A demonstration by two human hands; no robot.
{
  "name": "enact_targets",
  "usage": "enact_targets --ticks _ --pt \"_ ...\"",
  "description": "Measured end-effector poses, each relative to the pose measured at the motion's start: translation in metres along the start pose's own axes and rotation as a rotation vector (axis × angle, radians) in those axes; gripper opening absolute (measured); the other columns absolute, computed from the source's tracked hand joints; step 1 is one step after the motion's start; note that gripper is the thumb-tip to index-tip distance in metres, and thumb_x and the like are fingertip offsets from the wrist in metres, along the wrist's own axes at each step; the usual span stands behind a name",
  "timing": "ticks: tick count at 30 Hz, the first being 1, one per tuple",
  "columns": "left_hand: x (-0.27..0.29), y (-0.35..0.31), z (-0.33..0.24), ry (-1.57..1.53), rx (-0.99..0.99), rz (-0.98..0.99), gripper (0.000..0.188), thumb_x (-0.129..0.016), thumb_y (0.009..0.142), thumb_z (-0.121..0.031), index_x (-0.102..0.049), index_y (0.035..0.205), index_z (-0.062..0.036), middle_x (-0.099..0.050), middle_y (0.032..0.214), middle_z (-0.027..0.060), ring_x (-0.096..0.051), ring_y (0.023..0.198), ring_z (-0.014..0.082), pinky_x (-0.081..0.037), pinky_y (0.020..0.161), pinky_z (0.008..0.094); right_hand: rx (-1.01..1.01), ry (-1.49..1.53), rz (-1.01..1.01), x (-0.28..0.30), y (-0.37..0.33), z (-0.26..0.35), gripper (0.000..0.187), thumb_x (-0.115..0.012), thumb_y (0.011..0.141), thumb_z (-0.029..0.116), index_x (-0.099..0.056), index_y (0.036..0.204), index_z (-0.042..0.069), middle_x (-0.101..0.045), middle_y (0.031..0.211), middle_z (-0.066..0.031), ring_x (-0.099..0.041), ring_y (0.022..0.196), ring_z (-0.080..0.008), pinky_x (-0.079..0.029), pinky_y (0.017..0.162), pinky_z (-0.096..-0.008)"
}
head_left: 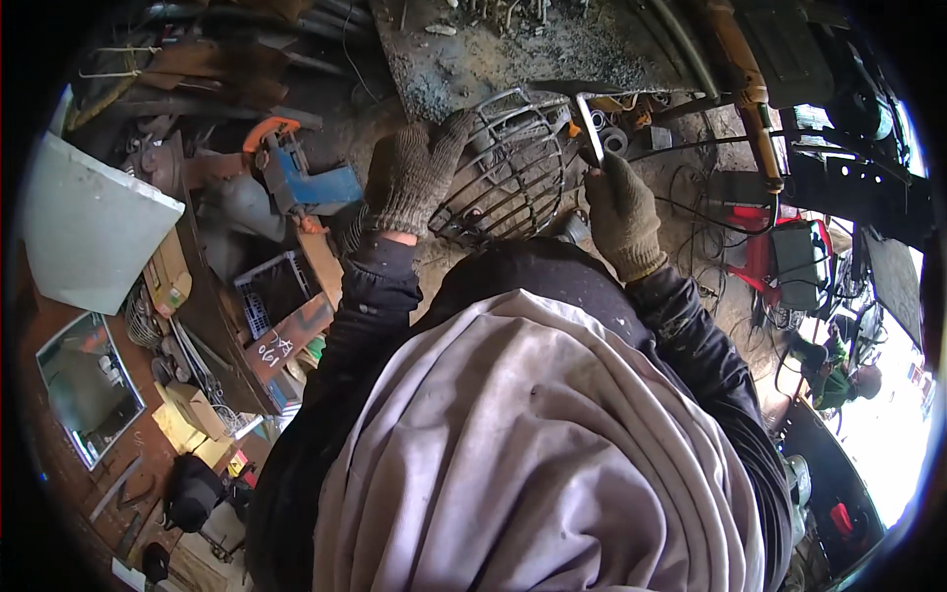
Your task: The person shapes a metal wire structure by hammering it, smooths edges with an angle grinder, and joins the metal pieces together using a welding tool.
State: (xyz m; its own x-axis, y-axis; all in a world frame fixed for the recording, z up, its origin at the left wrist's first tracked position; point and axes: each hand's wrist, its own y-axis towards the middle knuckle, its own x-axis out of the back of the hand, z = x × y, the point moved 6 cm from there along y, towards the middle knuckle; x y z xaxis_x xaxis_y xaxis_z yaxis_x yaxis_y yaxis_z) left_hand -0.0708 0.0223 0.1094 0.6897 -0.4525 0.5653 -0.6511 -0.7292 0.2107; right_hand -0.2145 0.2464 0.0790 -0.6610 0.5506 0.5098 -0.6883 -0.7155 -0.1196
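Observation:
A round metal cage of curved bars (508, 176) stands in front of me, tilted, below the edge of a dirty metal worktop (552, 54). My left hand (412, 178), in a grey-brown knit glove, is at the cage's left rim, its fingers closed against the bars; the fingertips are partly hidden. To the right of the cage, my right hand (623, 212), in a matching glove, is closed around a bent, light-coloured metal bar (590, 128). This bar rises from the fist toward the worktop's edge, next to the cage's upper right.
On the left are a blue-and-orange machine (306, 183), a dark plastic crate (271, 293) and a mirror (91, 388). At the right, cables cross the floor near a red-and-grey case (789, 259). Another person (848, 380) is farther right. Metal rings (614, 139) lie under the worktop.

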Motion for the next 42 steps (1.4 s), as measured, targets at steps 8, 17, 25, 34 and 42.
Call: enact_targets --ticks 8,17,25,34,42 --pt "-0.001 0.005 0.01 0.228 0.018 0.08 0.066 -0.056 0.092 -0.063 -0.07 0.073 -0.0007 -0.066 0.067 0.0194 -0.066 0.062 0.0364 -0.047 0.054 0.0435 0.153 -0.087 -0.047 -0.002 0.001 0.023 0.026 -0.058 0.097 0.016 -0.06 0.117 0.0 -0.066 0.091 -0.024 -0.067 0.085 -0.0421 -0.052 0.073 -0.0431" --pt "-0.001 0.006 0.017 0.331 0.026 0.1 0.067 -0.052 0.093 -0.065 -0.072 0.078 -0.0019 -0.067 0.071 0.0207 -0.067 0.066 0.0386 -0.049 0.056 0.0436 0.107 -0.062 -0.038 -0.002 -0.001 0.027 0.024 -0.056 0.098 0.019 -0.06 0.114 0.002 -0.065 0.096 -0.025 -0.064 0.091 -0.045 -0.051 0.075 -0.0471" --pt "-0.004 0.003 0.018 0.389 0.133 0.272 0.052 -0.06 0.094 -0.048 -0.065 0.108 0.0014 -0.067 0.093 0.0264 -0.065 0.087 0.045 -0.051 0.074 0.0492 0.112 -0.05 -0.067 -0.005 -0.003 0.018 0.026 -0.056 0.097 0.02 -0.06 0.115 0.001 -0.066 0.096 -0.0238 -0.065 0.091 -0.0434 -0.052 0.076 -0.0461" --pt "-0.003 -0.015 0.01 0.376 -0.016 0.038 0.056 -0.06 0.091 -0.057 -0.07 0.077 -0.0037 -0.066 0.072 0.0194 -0.066 0.068 0.0391 -0.05 0.059 0.0442 0.126 0.023 -0.138 0.015 0.002 0.014 0.03 -0.059 0.097 0.015 -0.06 0.12 -0.003 -0.069 0.096 -0.0232 -0.07 0.09 -0.038 -0.054 0.078 -0.0401" --pt "0.002 -0.016 -0.01 0.517 -0.141 0.045 0.044 -0.067 0.09 -0.046 -0.067 0.076 -0.0045 -0.065 0.074 0.0189 -0.065 0.068 0.0385 -0.05 0.059 0.0454 0.198 -0.047 -0.191 0.026 -0.005 0.032 0.032 -0.059 0.097 0.017 -0.06 0.122 -0.003 -0.069 0.097 -0.0226 -0.07 0.089 -0.0368 -0.054 0.078 -0.0393"
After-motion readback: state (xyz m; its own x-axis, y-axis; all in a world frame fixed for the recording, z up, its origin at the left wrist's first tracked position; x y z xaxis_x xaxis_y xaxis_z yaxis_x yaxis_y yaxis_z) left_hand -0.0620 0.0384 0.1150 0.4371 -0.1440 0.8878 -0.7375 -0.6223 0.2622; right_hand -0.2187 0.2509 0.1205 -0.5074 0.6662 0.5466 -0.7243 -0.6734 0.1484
